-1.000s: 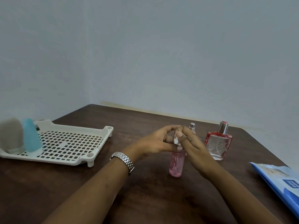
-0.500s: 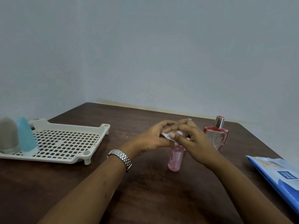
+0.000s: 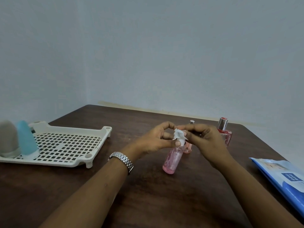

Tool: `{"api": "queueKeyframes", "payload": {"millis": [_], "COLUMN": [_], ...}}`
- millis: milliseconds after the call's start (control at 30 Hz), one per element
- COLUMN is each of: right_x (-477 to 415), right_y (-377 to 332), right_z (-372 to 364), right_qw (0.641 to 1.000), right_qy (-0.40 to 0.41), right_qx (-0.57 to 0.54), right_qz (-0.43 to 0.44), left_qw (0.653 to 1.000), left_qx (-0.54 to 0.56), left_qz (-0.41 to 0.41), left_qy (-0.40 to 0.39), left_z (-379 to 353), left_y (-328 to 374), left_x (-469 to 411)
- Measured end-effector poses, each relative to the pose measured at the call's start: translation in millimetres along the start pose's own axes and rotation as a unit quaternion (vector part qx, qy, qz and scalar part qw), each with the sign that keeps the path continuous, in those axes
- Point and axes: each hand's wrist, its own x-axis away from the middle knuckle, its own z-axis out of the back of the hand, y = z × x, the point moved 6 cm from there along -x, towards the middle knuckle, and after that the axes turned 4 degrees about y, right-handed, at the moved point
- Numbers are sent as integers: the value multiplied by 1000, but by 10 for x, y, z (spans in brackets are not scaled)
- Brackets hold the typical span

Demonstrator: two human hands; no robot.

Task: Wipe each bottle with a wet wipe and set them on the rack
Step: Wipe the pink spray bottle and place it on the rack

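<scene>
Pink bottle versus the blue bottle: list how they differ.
The pink bottle is see-through; the blue bottle is opaque.
The pink bottle sits on the table; the blue bottle stands on the rack.
The left hand holds the pink bottle's top and the right hand pinches a wipe at it; no hand touches the blue bottle.
Both stand roughly upright.

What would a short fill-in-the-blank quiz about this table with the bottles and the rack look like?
The rack holds ____ bottles. The left hand holds a tall bottle of ____ liquid. The right hand pinches a white ____ at its top. The watch sits on the ____ wrist.
Missing words: two, pink, wipe, left.
</scene>
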Motion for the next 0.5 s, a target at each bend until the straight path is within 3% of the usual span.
{"api": "queueKeyframes", "payload": {"millis": [233,367,500], "right_x": [50,47,1], "right_y": [26,155,220], "right_z": [-31,2,-5], "right_qw": [992,961,981], "right_qy": [122,189,102], "right_qx": [-1,-192,-140], "right_qz": [28,-66,-91], "left_qw": [1000,999,998], "left_qx": [3,-2,0], "left_qz": [-13,-17,-20], "left_qy": [22,33,53], "left_z": [2,37,88], "left_y": [5,-24,-19], "left_x": [1,-19,-18]}}
